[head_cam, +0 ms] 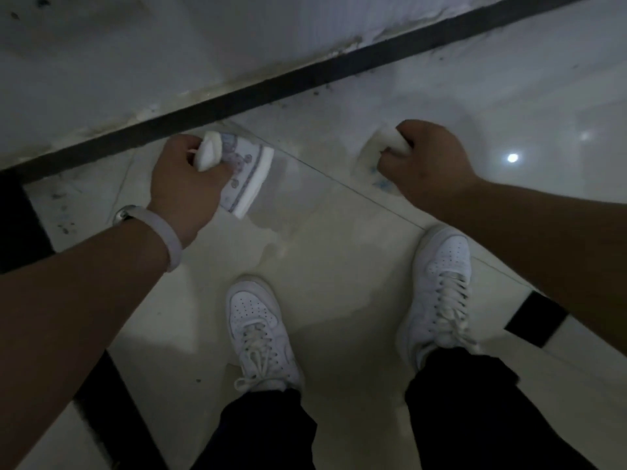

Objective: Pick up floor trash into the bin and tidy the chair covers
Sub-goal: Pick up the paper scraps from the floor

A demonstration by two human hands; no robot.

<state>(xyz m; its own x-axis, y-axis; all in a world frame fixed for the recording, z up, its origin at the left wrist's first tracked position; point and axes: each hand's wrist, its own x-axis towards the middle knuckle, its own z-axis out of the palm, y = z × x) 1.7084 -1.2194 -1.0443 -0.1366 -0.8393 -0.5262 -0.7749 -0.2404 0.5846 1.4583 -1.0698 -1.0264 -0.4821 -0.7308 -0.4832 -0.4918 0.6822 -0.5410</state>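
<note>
Left of centre, left hand (185, 179) curled round a blue-patterned paper cup (249, 174) plus a white crumpled wad (208, 154), just below the black floor strip (305, 76). Right of centre, right hand (429, 164) clenched on pale, blurred trash (390, 140) with faint blue print; cannot tell what kind. Pale bracelet (166, 239) on the left wrist. Lower middle, two white sneakers (258, 330) on glossy cream tiles (339, 249).

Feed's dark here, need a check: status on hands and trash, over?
Left hand grips patterned paper cup plus white wad. Right hand grips pale trash piece, blurred. Bin not in view; no obstruction seen.
</note>
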